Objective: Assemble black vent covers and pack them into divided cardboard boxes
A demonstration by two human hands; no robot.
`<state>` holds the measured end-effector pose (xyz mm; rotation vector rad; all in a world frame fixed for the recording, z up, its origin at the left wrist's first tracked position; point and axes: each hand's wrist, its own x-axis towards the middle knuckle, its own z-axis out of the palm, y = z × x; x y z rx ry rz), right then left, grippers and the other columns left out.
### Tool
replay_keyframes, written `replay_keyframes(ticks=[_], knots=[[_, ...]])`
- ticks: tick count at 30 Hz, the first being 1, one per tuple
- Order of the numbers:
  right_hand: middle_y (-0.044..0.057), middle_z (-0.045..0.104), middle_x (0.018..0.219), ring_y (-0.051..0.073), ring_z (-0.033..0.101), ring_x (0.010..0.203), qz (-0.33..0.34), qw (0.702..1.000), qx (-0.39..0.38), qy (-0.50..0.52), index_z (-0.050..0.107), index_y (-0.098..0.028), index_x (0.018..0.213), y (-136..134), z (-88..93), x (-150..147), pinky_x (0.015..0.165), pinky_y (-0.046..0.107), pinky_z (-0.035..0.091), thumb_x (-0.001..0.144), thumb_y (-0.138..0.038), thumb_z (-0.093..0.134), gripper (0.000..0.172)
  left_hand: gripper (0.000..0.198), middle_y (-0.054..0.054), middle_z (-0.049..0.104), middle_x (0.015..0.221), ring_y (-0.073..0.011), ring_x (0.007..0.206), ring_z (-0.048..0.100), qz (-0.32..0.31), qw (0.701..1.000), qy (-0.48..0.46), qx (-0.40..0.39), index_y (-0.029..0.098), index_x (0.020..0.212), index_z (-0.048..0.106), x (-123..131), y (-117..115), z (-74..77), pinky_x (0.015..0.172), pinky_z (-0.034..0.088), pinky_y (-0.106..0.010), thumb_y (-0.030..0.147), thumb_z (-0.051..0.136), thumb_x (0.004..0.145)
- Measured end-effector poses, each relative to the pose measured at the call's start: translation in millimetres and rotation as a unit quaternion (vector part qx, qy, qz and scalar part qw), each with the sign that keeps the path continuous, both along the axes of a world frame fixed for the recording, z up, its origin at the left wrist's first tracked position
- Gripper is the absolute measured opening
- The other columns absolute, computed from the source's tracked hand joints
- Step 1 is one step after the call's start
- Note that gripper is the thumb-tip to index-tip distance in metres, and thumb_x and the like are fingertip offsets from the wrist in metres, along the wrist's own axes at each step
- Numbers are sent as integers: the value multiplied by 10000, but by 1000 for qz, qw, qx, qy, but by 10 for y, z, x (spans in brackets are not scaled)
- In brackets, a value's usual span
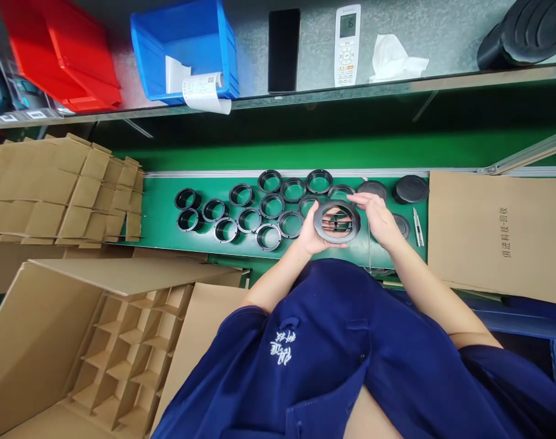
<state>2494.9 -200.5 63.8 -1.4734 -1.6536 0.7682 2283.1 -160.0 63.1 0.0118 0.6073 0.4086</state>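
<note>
Both my hands hold one black plastic ring over the green work surface. My left hand grips its left rim, fingers curled under it. My right hand holds the right rim, with fingers reaching across the top edge. Several matching black rings stand in rows on the green surface just left of the held one. Black caps lie to the right of my hands.
A cardboard box with a divider grid sits at lower left, with stacked folded dividers above it. A flat carton lies at right. The shelf carries a red bin, a blue bin, a phone, a remote.
</note>
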Motion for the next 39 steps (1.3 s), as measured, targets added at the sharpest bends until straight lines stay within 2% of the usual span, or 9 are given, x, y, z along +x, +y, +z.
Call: replay_keyframes(ticks=[6, 12, 15, 18, 25, 29, 33, 36, 39], knots=[[202, 313, 1644, 408, 229, 1527, 223, 958, 5, -181, 380, -179, 1614, -467, -437, -474, 1236, 656, 197, 945, -701, 518, 859, 576, -123, 768, 1033, -311, 1049, 720, 43, 992, 107, -60, 169, 1219, 661, -111, -286, -279, 985, 564, -546, 642, 460, 958], [240, 304, 1584, 437, 328, 1427, 140, 964, -116, -193, 213, -201, 1668, -338, -971, -725, 1131, 616, 356, 790, -659, 704, 1105, 619, -137, 715, 1187, -325, 1172, 669, 14, 975, 215, -48, 201, 1282, 616, -234, -481, -503, 1096, 464, -584, 678, 351, 991], [287, 250, 1583, 486, 275, 1418, -6, 957, -133, -256, 249, -113, 1646, -56, -1242, -690, 1138, 654, 283, 790, -635, 700, 1100, 601, -139, 609, 1407, -317, 1272, 614, 15, 963, 269, -8, 250, 1349, 560, -427, -467, -546, 1127, 421, -611, 695, 438, 963], [301, 193, 1617, 489, 234, 1438, -18, 938, -141, -315, 244, -95, 1640, 40, -1462, -651, 1166, 678, 175, 808, -637, 697, 1092, 555, -162, 558, 1470, -295, 1296, 600, 25, 960, 278, 11, 212, 1276, 589, -662, -483, -565, 1130, 444, -537, 658, 481, 965], [263, 94, 1700, 448, 82, 1548, 6, 933, -147, -330, 226, -82, 1648, -164, -1431, -754, 1208, 682, 54, 983, -601, 438, 870, 372, -154, 677, 1278, -225, 1102, 689, 43, 937, 347, -6, 181, 1064, 647, -968, -614, -693, 1012, 547, -407, 502, 470, 1003], [223, 66, 1724, 383, 30, 1580, 24, 950, -123, -287, 182, -74, 1663, -19, -1358, -854, 1242, 634, 17, 1028, -497, 366, 785, 295, -159, 716, 1077, -226, 969, 708, -30, 865, 492, 90, 159, 984, 650, -835, -629, -807, 982, 562, -434, 389, 466, 988], [218, 158, 1711, 333, 96, 1579, 94, 943, -171, -270, 257, -70, 1644, -1, -1399, -724, 1262, 586, 0, 1036, -465, 355, 731, 224, -135, 684, 1184, -294, 1219, 625, -68, 814, 547, 183, 189, 1068, 670, -443, -552, -866, 1139, 447, -505, 282, 645, 866], [196, 185, 1706, 369, 104, 1566, -10, 947, -162, -278, 283, -129, 1644, -110, -1393, -272, 1235, 653, 16, 1022, -516, 345, 736, 585, -96, 512, 1527, -357, 1524, 324, -120, 766, 538, 329, 270, 1234, 670, 9, -439, -935, 1269, 253, -529, 222, 839, 676], [246, 127, 1694, 497, 112, 1524, -143, 922, -190, -304, 306, -145, 1627, -296, -1394, 397, 1136, 775, 125, 919, -650, 438, 880, 1018, -92, 104, 1749, -447, 1598, -43, -242, 648, 510, 511, 326, 1472, 529, 506, -357, -1060, 1251, 3, -697, 273, 947, 546]])
